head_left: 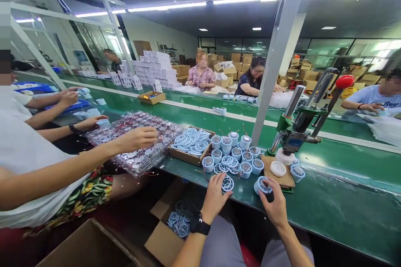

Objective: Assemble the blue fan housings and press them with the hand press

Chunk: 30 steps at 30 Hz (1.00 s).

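Note:
My left hand, with a dark watch on the wrist, has its thumb and fingers at the edge of a light-blue slotted plastic ring, gripping it at the table's front edge. My right hand is closed round the side of a short light-blue round housing with a dark top, tilted slightly. Between and beyond the hands lies a small pile of loose rings. Behind it stand several similar housings with metallic round tops, some with thin wires sticking up.
A hand press with a red-knobbed lever stands at right, a white round piece on its base. Left are a ring-filled cardboard tray and stacked wired parts. A co-worker's arm reaches over them. A metal post rises ahead.

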{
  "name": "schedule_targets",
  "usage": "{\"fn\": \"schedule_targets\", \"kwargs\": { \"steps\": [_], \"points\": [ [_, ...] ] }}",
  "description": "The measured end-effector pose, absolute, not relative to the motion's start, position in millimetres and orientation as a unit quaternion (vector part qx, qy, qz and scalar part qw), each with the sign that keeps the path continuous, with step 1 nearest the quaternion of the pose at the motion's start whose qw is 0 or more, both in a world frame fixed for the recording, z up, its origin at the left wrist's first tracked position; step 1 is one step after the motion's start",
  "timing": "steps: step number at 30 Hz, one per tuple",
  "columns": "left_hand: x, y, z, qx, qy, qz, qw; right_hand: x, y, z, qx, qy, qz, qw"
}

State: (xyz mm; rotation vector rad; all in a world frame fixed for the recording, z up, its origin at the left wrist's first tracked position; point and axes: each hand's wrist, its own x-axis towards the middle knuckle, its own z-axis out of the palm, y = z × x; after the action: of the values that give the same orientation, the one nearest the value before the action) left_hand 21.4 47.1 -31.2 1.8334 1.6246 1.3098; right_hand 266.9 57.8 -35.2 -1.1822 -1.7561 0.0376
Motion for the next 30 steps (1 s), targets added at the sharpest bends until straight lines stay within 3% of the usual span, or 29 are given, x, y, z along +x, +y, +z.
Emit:
{"fn": "schedule_targets", "kwargs": {
  "steps": [14,20,24,30],
  "points": [
    [23,26,-37,0.492,0.61,0.598,0.164,271,40,-36,-0.492,-0.729,-0.038,0.476],
    [103,19,0,0.621,0.559,0.457,0.305,256,34,-57,-0.538,-0.694,0.014,0.478],
    [134,36,-3,0.65,0.561,0.403,0.316,254,29,-72,-0.553,-0.669,0.014,0.497],
    [140,45,-12,0.652,0.545,0.416,0.325,250,25,-76,-0.553,-0.651,-0.027,0.518]
  ]
}}
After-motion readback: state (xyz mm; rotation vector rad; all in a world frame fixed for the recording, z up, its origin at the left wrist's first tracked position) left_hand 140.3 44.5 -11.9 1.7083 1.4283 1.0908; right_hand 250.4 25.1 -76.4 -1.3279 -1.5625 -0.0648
